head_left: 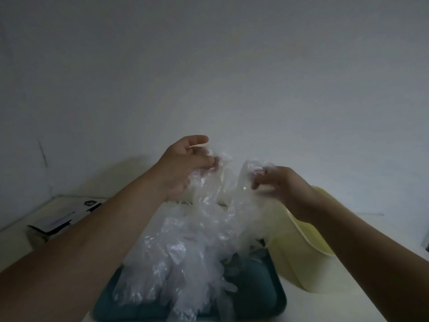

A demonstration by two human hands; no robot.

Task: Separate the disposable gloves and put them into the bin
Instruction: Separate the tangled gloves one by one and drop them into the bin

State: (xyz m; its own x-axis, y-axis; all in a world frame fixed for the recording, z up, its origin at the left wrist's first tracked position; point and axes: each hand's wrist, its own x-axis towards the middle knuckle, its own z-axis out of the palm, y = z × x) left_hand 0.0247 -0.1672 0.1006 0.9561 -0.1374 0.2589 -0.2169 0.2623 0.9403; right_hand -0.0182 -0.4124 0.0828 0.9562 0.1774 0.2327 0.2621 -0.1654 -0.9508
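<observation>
**A:** Head view: hand status?
**B:** Left hand (185,163) pinches the top of the clear disposable gloves (185,252). Right hand (276,182) pinches an adjoining sheet.
**A:** Glove location?
**B:** The bunch hangs from both hands onto the teal tray (260,298). The yellow bin (301,259) stands just right of it on the tabletop (329,305).

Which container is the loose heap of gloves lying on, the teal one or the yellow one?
The teal tray, flat and nearest the camera, carries the heap of gloves. The yellow bin stands taller, to its right.
</observation>
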